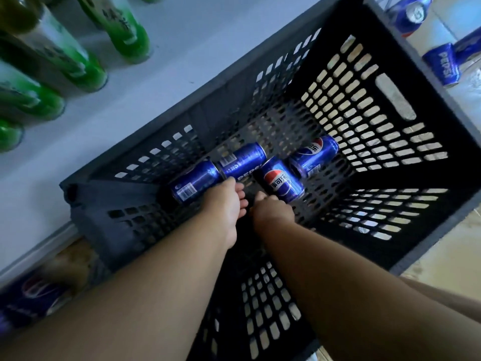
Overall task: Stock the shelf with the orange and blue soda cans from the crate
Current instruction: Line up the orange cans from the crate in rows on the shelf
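A dark perforated crate (390, 105) stands against the white shelf (182, 48). Several blue soda cans lie on their sides on its floor: a barcode can (194, 182), a second can (242, 162) behind it, a logo can (282, 179) and a far can (315, 155). Both my arms reach down into the crate. My left hand (223, 204) lies over the right end of the barcode can, with its fingers curled at it. My right hand (273, 211) is curled, and its fingertips touch the near end of the logo can. Whether it holds that can is hidden.
Green bottles (78, 66) stand in rows on the shelf top at the upper left. More blue cans (442, 65) lie on the tiled floor beyond the crate's far corner. Blurred blue cans (33, 295) sit on a lower shelf level at the bottom left.
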`<state>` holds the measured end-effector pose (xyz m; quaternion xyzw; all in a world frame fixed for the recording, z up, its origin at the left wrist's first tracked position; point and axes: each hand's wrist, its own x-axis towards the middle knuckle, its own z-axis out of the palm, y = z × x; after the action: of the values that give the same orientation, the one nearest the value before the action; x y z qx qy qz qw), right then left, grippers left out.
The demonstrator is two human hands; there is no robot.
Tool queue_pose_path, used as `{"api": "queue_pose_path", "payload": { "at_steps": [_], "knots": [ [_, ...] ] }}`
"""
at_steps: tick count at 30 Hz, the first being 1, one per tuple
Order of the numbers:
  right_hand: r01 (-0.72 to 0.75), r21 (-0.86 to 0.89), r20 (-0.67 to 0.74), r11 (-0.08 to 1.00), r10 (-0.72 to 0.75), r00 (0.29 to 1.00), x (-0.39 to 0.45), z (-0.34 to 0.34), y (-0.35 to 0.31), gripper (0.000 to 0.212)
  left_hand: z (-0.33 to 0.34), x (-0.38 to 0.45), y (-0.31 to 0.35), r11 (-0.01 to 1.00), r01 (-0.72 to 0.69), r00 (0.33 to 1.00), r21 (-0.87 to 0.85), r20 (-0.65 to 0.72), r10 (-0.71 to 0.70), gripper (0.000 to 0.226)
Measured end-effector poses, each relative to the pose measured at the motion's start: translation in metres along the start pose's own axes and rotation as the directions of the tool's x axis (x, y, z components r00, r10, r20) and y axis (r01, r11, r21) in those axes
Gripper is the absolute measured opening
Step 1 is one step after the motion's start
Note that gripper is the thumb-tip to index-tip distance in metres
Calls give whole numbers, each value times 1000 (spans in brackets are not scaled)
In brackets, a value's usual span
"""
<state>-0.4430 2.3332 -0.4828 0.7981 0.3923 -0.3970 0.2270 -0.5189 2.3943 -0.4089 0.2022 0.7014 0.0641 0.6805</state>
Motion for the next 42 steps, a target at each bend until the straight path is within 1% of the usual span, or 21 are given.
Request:
{"api": "queue_pose_path", "payload": {
  "at_steps": [2, 4, 6, 7, 8, 9, 10, 11, 12, 14, 16, 17, 20, 23, 25, 27, 29, 32, 34, 39, 42],
  "knots": [
    [19, 106, 28, 994, -22, 999, -2, -10, 1, 40, -5, -5, 6, 1000, -6, 1000, 26, -9, 6, 34],
    [65, 219, 80, 974, -84, 993, -11, -35, 5, 54, -12, -13, 11, 998, -39, 998, 39, -50, 41, 32],
    [80, 415, 99, 906, -132, 986, -27, -64, 12, 62, -15, -27, 15, 995, -73, 994, 73, -74, 78, 34],
    [57, 590, 111, 805, -151, 982, -40, -77, 15, 60, -16, -35, 16, 994, -88, 993, 72, -79, 93, 36],
    [27, 770, 124, 637, -190, 974, -53, -89, 18, 57, -16, -48, 19, 995, -96, 993, 35, -71, 98, 36],
    [-8, 896, 132, 444, -249, 959, -67, -100, 20, 58, -16, -61, 22, 994, -112, 992, -3, -56, 112, 36],
    [-58, 968, 136, 243, -316, 939, -81, -110, 21, 59, -16, -74, 27, 990, -131, 991, -46, -36, 129, 37],
    [-86, 991, 119, 102, -374, 920, -98, -121, 20, 58, -17, -87, 32, 985, -153, 988, -77, -9, 153, 38],
    [-95, 995, 84, -5, -424, 902, -115, -131, 18, 55, -20, -101, 38, 979, -165, 985, -116, 22, 169, 40],
    [-60, 986, -22, -157, -478, 878, -150, -149, 13, 56, -24, -131, 49, 963, -191, 972, -191, 103, 213, 43],
    [-19, 965, -118, -263, -495, 861, -185, -163, 7, 71, -29, -162, 57, 939, -258, 943, -229, 152, 296, 44],
    [4, 958, -152, -288, -494, 856, -204, -168, 4, 72, -32, -177, 60, 924, -303, 926, -233, 158, 344, 43],
    [84, 938, -237, -335, -449, 862, -252, -177, -6, 66, -49, -222, 65, 886, -403, 879, -230, 173, 445, 40],
    [202, 897, -356, -392, -375, 856, -290, -183, -18, 70, -75, -258, 71, 869, -433, 839, -240, 245, 485, 45],
    [312, 871, -434, -379, -296, 851, -313, -187, -29, 59, -92, -279, 75, 842, -488, 799, -230, 272, 537, 43],
    [436, 839, -514, -327, -211, 831, -334, -191, -40, 49, -105, -298, 80, 803, -545, 755, -242, 276, 595, 46],
    [542, 796, -589, -270, -144, 795, -353, -196, -50, 45, -114, -313, 84, 750, -602, 707, -275, 252, 660, 46],
    [656, 730, -680, -192, -108, 725, -381, -203, -60, 35, -125, -331, 91, 672, -661, 650, -333, 194, 735, 46],
    [728, 678, -734, -97, -131, 667, -393, -208, -64, 34, -135, -341, 96, 633, -686, 620, -359, 167, 767, 48],
    [851, 517, -807, 91, -279, 520, -415, -229, -79, 26, -162, -358, 120, 548, -749, 561, -372, 84, 824, 49],
    [883, 436, -797, 176, -380, 469, -427, -252, -96, 34, -180, -366, 140, 489, -780, 516, -390, 41, 855, 53]
  ]
}}
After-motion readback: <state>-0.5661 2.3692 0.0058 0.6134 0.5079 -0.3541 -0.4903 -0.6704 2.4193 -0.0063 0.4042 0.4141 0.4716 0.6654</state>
